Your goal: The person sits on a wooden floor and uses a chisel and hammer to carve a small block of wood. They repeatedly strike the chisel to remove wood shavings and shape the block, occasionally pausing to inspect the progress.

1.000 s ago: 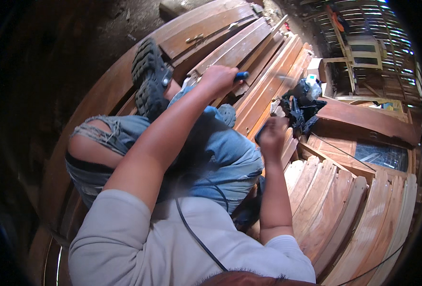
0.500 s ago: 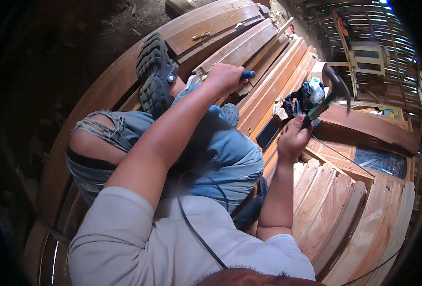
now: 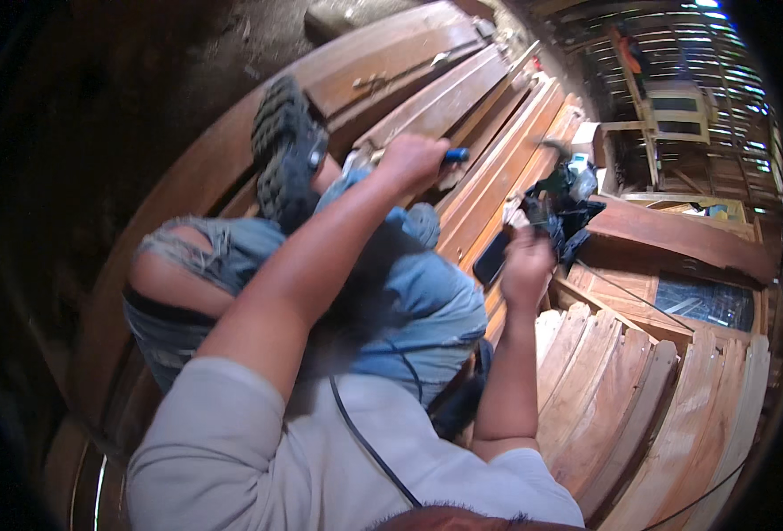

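My left hand [image 3: 414, 164] is closed around a tool with a blue handle [image 3: 455, 155]. The handle's end sticks out to the right of the fist, and the tool's other end is hidden by my hand and the wood. My right hand [image 3: 529, 265] grips a claw hammer [image 3: 551, 146], smeared by motion, its head raised beyond the hand to the right of the left fist. Beneath the left hand lies a moulded wooden piece [image 3: 436, 102], next to my shoe [image 3: 285, 150] and bent legs in torn jeans [image 3: 418, 274].
A phone [image 3: 491, 259] lies on the boards just left of my right hand. Behind that hand sits a black plastic bag [image 3: 573, 221]. Long wooden planks [image 3: 506, 159] run away from me. Slatted wooden panels [image 3: 604, 380] lie at right, with a dark cable [image 3: 635, 292] across the wood.
My right hand has swung the hammer leftward toward the left fist, and the hammer is now blurred. The left hand keeps its hold on the blue-handled tool, with only a slight shift.
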Demonstrator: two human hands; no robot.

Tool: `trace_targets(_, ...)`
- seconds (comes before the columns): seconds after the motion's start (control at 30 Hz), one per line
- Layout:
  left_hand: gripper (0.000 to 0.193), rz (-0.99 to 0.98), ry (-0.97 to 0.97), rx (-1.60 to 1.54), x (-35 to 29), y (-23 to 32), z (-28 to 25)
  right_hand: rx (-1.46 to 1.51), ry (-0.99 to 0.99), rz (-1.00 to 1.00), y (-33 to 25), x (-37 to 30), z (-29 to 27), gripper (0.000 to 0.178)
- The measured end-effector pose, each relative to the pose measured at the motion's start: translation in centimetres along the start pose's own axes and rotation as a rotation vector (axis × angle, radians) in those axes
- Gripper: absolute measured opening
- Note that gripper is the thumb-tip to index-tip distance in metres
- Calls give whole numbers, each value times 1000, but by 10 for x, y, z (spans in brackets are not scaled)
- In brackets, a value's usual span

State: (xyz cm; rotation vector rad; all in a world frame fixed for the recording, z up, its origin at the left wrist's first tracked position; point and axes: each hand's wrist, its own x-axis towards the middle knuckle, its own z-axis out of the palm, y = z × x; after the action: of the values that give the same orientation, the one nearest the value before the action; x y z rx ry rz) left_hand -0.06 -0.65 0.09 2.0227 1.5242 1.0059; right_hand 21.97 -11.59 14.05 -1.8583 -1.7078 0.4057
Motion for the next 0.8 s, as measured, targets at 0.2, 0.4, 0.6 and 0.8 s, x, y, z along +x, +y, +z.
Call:
trace_targets(0.2,33,5,-14,8,2,6,2,-372,-230,25,40,-15,16,33)
trace_targets(0.4,31,50,20,18,6,-1,15,26,68,-94,50,0,0,29)
trace_targets(0.6,31,30,31,29,0,-6,15,-93,42,-5,-32,-5,-9,41)
trace_targets(0.8,33,-8,-84,20,2,2,-2,-399,-193,-150,13,-19,12,21)
